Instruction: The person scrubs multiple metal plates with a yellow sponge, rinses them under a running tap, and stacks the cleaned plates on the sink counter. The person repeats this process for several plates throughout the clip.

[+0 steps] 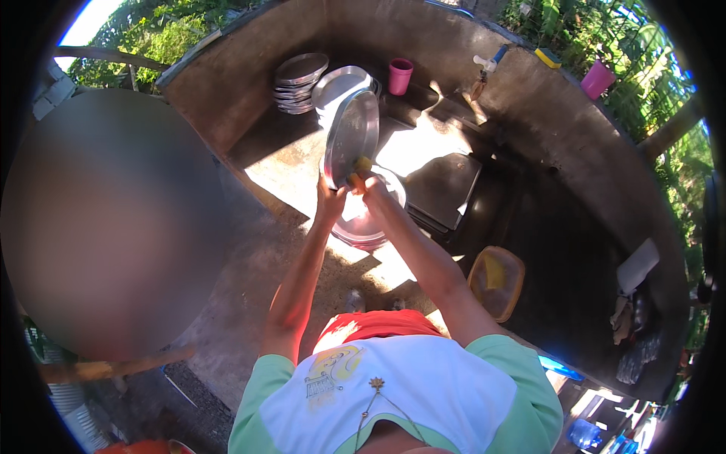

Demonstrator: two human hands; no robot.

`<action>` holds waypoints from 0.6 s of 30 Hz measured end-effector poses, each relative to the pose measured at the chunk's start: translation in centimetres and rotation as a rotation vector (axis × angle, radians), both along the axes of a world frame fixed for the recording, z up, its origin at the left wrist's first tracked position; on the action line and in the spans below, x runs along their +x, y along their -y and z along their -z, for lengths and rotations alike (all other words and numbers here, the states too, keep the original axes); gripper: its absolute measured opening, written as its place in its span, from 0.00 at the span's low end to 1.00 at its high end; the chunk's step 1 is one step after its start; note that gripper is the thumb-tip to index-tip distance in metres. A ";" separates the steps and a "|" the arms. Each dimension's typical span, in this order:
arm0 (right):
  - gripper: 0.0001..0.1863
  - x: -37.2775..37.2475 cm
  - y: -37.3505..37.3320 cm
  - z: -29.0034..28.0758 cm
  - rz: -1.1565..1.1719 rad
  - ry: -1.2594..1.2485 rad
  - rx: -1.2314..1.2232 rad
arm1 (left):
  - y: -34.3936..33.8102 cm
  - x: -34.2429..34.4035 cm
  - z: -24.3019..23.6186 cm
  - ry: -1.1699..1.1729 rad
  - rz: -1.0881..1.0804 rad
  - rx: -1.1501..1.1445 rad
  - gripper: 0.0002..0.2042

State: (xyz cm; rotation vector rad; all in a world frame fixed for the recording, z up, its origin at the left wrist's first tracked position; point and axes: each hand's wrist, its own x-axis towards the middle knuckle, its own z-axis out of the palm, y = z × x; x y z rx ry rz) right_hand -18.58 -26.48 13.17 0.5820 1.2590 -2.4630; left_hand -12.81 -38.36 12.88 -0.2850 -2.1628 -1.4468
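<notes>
My left hand (330,199) grips the lower edge of a round metal tray (354,132), tilted almost upright in front of me. Against the tray's inner face, my right hand (373,188) presses a yellow sponge (363,163), its fingers closed round it and partly hidden. Under both hands more round metal trays (393,185) lie in bright sun on the ledge. Just behind the held tray, another shiny tray (340,83) leans at a slant next to a stack of trays (297,97).
A pink cup (400,77) stands near the back wall. A tap (486,65) juts out there; a sponge (547,58) and another pink cup (597,80) are on the wall top. A dark flat slab (442,189) and a plastic tub (513,291) with something yellow lie to the right.
</notes>
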 end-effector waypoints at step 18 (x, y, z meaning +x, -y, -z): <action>0.20 -3.1 -2.4 -6.3 -0.150 -0.605 0.038 | 0.6 3.0 -4.4 0.178 0.317 -0.459 0.36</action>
